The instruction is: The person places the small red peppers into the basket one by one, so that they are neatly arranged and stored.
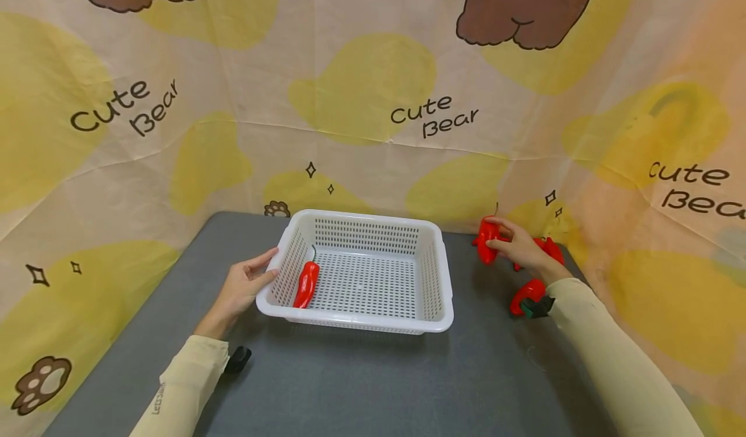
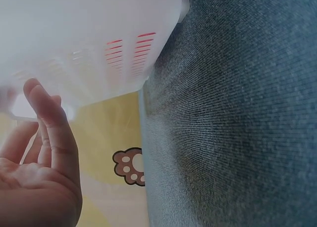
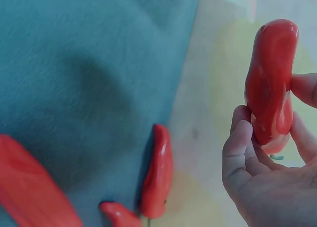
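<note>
At its left rim, a white plastic basket (image 1: 373,324) with slotted walls is gripped by my left hand (image 1: 240,289), thumb on the near side. One red chili pepper (image 1: 306,286) lies inside, along the basket's left wall, with its green stem pointing away. Off to the right, my right hand (image 1: 520,245) holds another red pepper (image 3: 272,78) between thumb and fingers, above the table's far right part. In the right wrist view this pepper stands upright, its stem end low by the palm. The left wrist view shows my left fingers at the basket's edge.
More red peppers lie on the grey table (image 1: 350,385) at the right: one (image 1: 527,294) partly behind the right wrist's black camera, others (image 1: 550,249) behind the right forearm. In the right wrist view, one pepper (image 3: 157,172) lies along the table edge. A printed cloth (image 1: 361,87) hangs behind.
</note>
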`<state>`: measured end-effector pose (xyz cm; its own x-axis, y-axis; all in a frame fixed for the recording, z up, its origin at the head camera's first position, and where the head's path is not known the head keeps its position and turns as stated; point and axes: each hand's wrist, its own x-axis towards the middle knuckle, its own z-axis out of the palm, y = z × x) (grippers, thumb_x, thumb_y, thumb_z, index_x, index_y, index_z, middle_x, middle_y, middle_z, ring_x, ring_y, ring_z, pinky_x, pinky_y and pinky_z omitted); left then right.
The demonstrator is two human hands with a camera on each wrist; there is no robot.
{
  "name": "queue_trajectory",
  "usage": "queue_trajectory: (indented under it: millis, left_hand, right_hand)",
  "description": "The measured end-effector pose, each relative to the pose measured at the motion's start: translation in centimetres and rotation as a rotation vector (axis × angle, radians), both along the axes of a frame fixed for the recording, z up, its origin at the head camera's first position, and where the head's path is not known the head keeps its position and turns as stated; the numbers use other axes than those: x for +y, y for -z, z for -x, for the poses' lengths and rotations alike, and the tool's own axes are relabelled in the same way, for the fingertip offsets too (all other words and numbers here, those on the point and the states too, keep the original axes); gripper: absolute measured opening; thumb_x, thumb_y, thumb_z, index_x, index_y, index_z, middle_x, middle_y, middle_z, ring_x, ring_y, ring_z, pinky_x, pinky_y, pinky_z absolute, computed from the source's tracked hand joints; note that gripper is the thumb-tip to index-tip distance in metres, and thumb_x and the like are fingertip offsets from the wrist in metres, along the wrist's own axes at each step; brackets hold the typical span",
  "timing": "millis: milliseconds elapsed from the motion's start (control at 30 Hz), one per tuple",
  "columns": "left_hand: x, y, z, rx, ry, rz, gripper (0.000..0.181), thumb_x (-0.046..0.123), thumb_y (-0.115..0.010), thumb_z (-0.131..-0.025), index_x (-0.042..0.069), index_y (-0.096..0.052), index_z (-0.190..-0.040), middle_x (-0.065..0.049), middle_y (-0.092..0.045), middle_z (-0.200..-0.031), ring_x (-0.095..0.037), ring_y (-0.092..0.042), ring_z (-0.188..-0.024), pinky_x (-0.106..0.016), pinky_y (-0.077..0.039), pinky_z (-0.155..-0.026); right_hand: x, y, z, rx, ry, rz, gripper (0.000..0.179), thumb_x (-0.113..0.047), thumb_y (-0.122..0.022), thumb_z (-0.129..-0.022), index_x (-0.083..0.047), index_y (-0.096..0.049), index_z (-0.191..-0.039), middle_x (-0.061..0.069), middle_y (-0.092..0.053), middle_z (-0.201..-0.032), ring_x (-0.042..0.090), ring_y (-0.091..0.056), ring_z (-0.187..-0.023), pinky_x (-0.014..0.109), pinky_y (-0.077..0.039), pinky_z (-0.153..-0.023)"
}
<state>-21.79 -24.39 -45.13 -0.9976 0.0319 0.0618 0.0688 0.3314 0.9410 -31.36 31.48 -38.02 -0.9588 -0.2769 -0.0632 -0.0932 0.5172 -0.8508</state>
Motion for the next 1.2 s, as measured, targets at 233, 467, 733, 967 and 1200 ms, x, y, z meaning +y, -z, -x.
queue_trajectory:
  millis: [233,467,733,967,1200]
  left_hand:
    - [-0.1,0.1,0.1,-0.003,0.005,-0.007,0.056,0.02,-0.062,-0.101,0.007,-0.043,-0.153,-0.026,-0.047,-0.153,-0.034,-0.066,-0.119,-0.03,-0.061,-0.084]
    - [-0.2,0.2,0.1,0.007,0.018,-0.022,0.057,0.02,-0.062,-0.101,0.005,-0.043,-0.153,-0.027,-0.048,-0.152,-0.013,-0.069,-0.109,-0.031,-0.061,-0.084]
    - [-0.2,0.3,0.4,0.011,0.03,-0.063,0.057,0.016,-0.062,-0.101,0.003,-0.042,-0.153,-0.029,-0.047,-0.151,0.001,-0.066,-0.102,-0.024,-0.06,-0.082]
    - [-0.3,0.3,0.5,0.003,0.029,-0.056,0.058,0.018,-0.062,-0.101,0.004,-0.042,-0.153,-0.029,-0.047,-0.152,-0.001,-0.067,-0.103,-0.027,-0.06,-0.082]
    - [-0.4,0.4,0.5,-0.003,0.027,-0.058,0.058,0.019,-0.063,-0.101,0.004,-0.042,-0.153,-0.028,-0.046,-0.152,0.004,-0.066,-0.1,-0.026,-0.06,-0.081]
  right_hand:
    - [-1.4,-0.7,0.0,0.023,-0.014,0.038,0.062,-0.011,-0.059,-0.101,-0.006,-0.032,-0.156,0.032,-0.041,-0.151,0.031,-0.05,-0.123,0.017,-0.053,-0.083]
    - [-2.5,-1.0,-0.1,0.046,-0.048,0.053,0.063,-0.008,-0.059,-0.1,-0.003,-0.031,-0.156,0.034,-0.038,-0.152,0.044,-0.045,-0.13,0.018,-0.054,-0.082]
    - [-3.9,-1.5,0.0,0.074,-0.079,0.048,0.062,-0.007,-0.059,-0.1,-0.004,-0.033,-0.156,0.033,-0.044,-0.148,0.044,-0.048,-0.128,0.022,-0.054,-0.085]
    - [-4.9,-2.0,0.1,0.065,-0.083,0.05,0.063,-0.007,-0.061,-0.099,-0.005,-0.033,-0.156,0.033,-0.044,-0.148,0.044,-0.049,-0.127,0.021,-0.054,-0.083]
    - [-6.3,-2.5,0.2,0.059,-0.097,0.051,0.063,-0.008,-0.06,-0.1,-0.006,-0.033,-0.156,0.032,-0.045,-0.148,0.043,-0.053,-0.123,0.02,-0.054,-0.08]
